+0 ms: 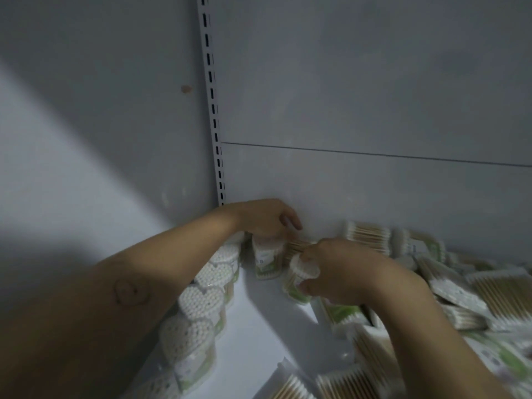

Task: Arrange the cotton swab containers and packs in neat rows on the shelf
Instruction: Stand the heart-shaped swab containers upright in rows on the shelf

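Left hand (267, 218) is curled down over the top of a tub (266, 256) standing by the back wall. Right hand (342, 270) grips a second tub (299, 279), tilted, just beside it. A row (201, 298) of tubs lines the shelf's (259, 335) left edge, and packs (466, 286) are heaped on the right.

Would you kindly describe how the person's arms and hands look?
Both the left arm and right arm are bare to the frame's edge: no sleeves, gloves, watch or bracelet show. The left arm carries a faint round outlined mark. Blur hides whether the left hand or right hand wears rings.
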{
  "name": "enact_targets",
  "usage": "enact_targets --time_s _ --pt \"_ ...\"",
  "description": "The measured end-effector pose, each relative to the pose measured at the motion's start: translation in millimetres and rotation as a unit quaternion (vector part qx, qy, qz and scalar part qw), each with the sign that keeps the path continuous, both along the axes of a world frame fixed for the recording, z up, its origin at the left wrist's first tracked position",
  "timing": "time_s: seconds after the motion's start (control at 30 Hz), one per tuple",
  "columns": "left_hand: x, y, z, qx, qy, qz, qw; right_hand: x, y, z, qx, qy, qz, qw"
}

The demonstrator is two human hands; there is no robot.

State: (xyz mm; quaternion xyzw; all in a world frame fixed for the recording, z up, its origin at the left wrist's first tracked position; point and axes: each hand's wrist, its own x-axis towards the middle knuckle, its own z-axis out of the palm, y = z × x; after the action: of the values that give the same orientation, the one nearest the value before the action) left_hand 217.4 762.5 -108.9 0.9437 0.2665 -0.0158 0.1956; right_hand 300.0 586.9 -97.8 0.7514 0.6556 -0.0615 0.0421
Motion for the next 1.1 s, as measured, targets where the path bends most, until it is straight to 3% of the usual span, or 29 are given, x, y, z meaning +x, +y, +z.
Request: enact_targets --time_s 0.2,0.27,0.43,0.53,0.67,1.1 --pt "-3.6 2.2 2.8 -0.089 -0.061 0.017 0.994 -0.3 -0.6 -1.4 -0.004 0.008 -0.002 1.0" --pt "-10.6 5.2 6.0 -0.044 -0.043 0.007 0.998 -1.0 0.2 -2.8 -0.003 0.0 0.0 1.0" --pt "-28.4 -1.7 20.4 0.054 0.117 -0.039 0.991 -0.9 1.8 -3.5 0.001 0.007 0.002 1.0" --pt "-29.9 -7.8 17.6 0.093 0.124 -0.037 0.987 -0.7 -0.8 -3.8 0.001 0.009 0.0 1.0" --pt "-28.5 -17.1 19.0 0.233 0.147 -0.033 0.961 0.9 -3.8 -2.4 -0.002 0.013 -0.001 1.0" --pt "-20.0 -30.4 14.6 0.23 0.195 0.023 0.953 4.6 -0.9 -8.9 0.004 0.022 0.0 1.0"
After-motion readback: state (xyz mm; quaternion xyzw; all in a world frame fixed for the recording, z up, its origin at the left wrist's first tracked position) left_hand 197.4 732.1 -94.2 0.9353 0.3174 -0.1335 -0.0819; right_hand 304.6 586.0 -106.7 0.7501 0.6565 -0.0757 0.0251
